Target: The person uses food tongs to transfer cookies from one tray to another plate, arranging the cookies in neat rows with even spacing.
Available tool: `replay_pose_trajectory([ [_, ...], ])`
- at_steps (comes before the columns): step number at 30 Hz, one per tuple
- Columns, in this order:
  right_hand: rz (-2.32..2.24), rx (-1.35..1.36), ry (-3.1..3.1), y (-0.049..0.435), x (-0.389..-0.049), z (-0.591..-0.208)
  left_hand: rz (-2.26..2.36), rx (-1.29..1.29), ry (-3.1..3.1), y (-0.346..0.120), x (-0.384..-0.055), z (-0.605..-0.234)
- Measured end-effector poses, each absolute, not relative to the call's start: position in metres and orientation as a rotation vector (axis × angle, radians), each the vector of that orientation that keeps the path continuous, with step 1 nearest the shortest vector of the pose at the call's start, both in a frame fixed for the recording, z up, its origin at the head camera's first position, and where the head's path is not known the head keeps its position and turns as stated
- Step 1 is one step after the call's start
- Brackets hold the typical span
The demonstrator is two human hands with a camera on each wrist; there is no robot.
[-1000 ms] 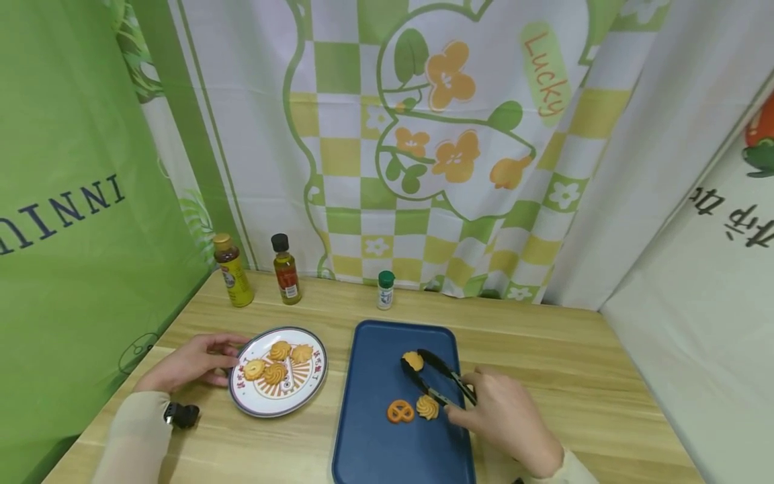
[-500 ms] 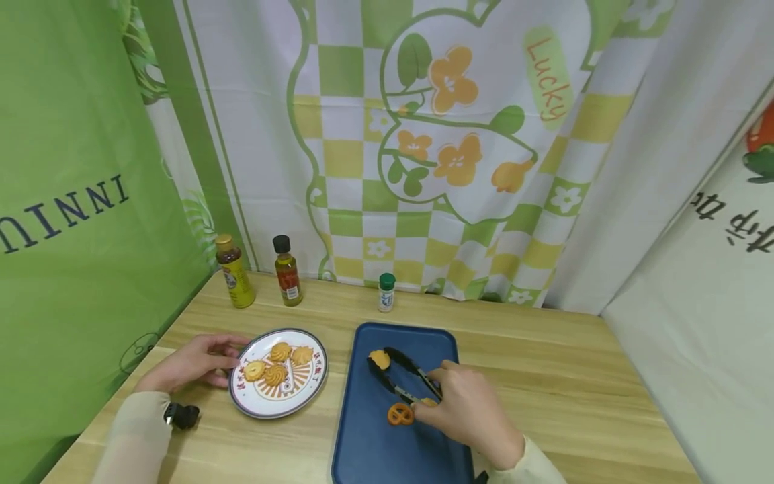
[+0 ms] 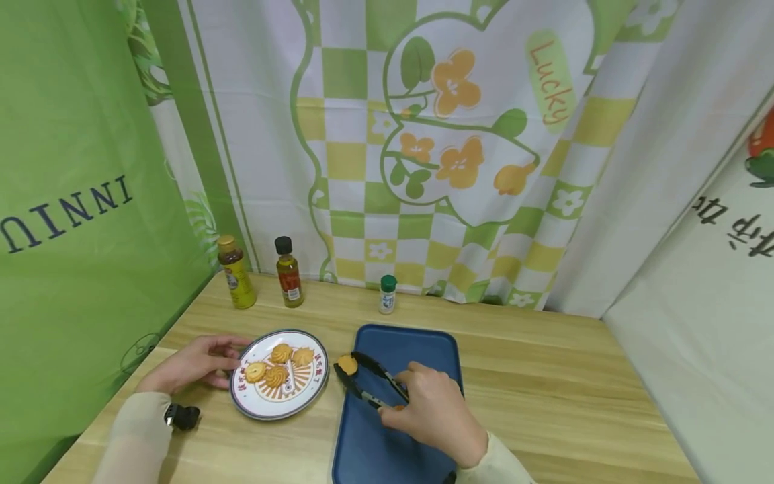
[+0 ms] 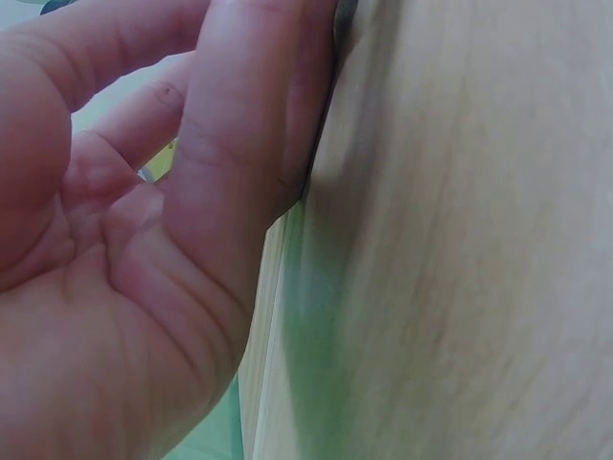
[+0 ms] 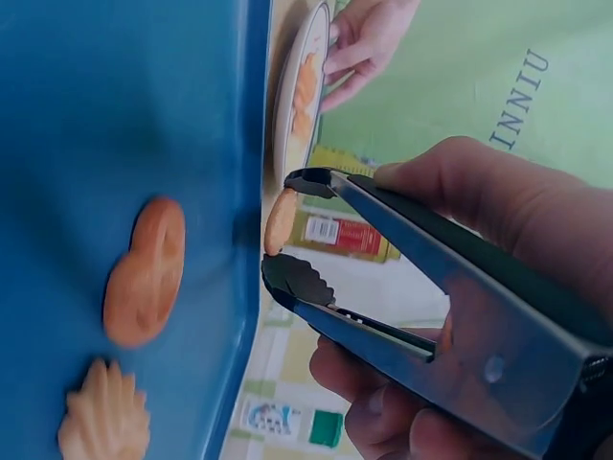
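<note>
My right hand grips black-tipped metal tongs. Between the tong tips is a round golden cookie, raised near the left edge of the blue tray. At the left, my left hand holds the rim of a white plate with a printed pattern, on which several piped cookies lie. In the right wrist view, a pretzel and a ridged piped cookie lie on the tray; the hand and tongs mostly hide them in the head view.
Along the table's back stand a yellow bottle with a gold cap, an oil bottle with a black cap, and a small green-capped shaker. Curtains rise behind the wooden table.
My right hand has carried the cookie in the tongs leftward across the tray, toward the plate. The left hand and plate have stayed in place.
</note>
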State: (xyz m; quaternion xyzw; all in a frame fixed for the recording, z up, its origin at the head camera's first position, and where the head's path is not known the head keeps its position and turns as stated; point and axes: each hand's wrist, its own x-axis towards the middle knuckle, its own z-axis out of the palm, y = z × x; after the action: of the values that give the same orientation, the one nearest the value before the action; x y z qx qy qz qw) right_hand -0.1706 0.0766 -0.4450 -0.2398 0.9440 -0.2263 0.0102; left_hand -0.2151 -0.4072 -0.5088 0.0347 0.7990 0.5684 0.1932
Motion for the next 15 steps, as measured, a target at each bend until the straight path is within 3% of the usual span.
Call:
replay_pose_trajectory([
  [15, -0.590, -0.891, 2.985, 0.043, -0.167, -0.443, 1.603, 0.085, 2.242, -0.408, -0.213, -0.509],
])
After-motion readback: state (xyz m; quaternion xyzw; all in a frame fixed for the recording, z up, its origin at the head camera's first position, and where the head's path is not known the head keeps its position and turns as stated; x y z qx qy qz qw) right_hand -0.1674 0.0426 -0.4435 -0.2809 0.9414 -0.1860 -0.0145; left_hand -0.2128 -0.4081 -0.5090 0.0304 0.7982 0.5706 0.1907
